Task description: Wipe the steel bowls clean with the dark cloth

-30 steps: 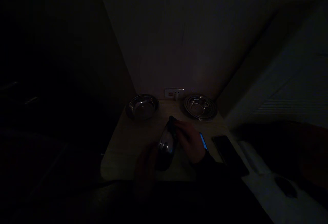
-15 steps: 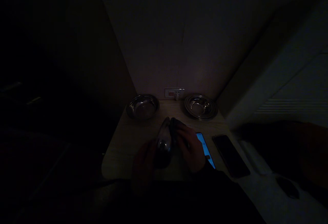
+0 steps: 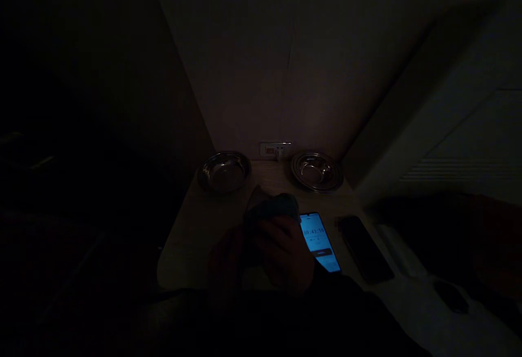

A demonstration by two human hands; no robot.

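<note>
In the dim light my left hand [image 3: 224, 259] is closed at the near left edge of a shiny metal dish [image 3: 256, 196], tilted up above the small table. Only its far rim shows clearly; the rest is behind my hands and a cloth. My right hand [image 3: 287, 253] is closed on that bluish-grey cloth [image 3: 279, 204], which lies across the dish. My left fingers are hardly visible in the dark.
A metal bowl [image 3: 224, 172] stands at the table's back left, stacked metal plates [image 3: 317, 172] at the back right. A lit phone [image 3: 320, 242] lies beside my right hand, a dark phone [image 3: 367, 251] further right. Behind is a wall socket [image 3: 275, 149].
My right hand has moved left with the cloth, from the dish's right side to across it. More of the lit phone now shows. The view has shifted slightly.
</note>
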